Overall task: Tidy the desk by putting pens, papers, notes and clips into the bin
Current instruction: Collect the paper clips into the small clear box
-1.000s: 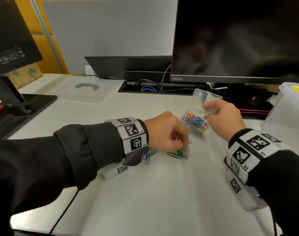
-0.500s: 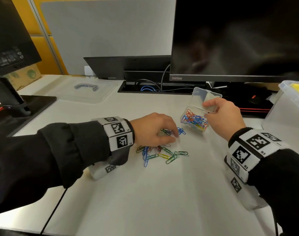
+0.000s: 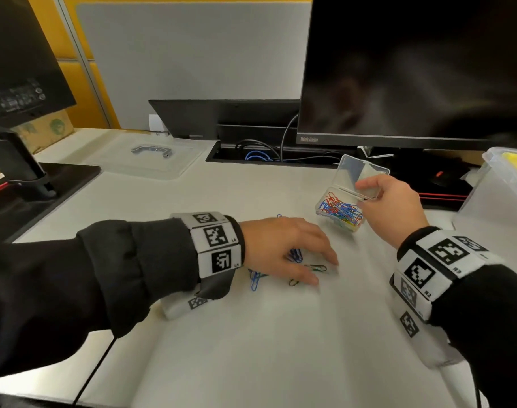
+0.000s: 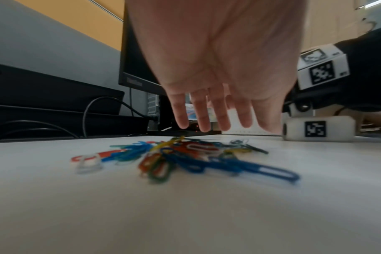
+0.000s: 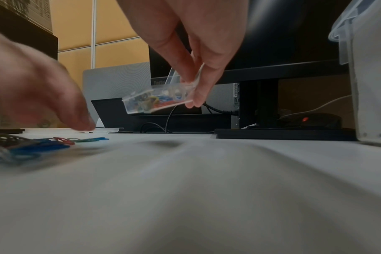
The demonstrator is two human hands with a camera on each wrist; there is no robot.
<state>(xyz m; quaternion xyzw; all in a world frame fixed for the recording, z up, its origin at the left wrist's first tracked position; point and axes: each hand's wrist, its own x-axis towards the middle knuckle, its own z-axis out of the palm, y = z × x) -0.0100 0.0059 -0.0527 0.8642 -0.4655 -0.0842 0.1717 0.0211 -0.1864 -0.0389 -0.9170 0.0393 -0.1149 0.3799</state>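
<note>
Several coloured paper clips (image 3: 258, 278) (image 4: 180, 154) lie loose in a small heap on the white desk (image 3: 251, 343). My left hand (image 3: 283, 248) (image 4: 215, 120) hovers palm down over them with fingers straight and spread, holding nothing. My right hand (image 3: 389, 207) (image 5: 191, 92) pinches the near corner of a small clear clip box (image 3: 339, 212) (image 5: 154, 101), lifted and tilted above the desk. The box has its hinged lid (image 3: 360, 175) up and holds more coloured clips.
A clear storage bin (image 3: 501, 195) stands at the right edge with something yellow inside. Its clear lid (image 3: 145, 157) lies at the back left. A monitor (image 3: 413, 69) and its base stand behind the box. Another monitor stand (image 3: 22, 178) is at the left.
My left hand has opened from a curled pinch and spread flat over the clip heap, shifting slightly right. My right hand has kept the clip box in nearly the same place.
</note>
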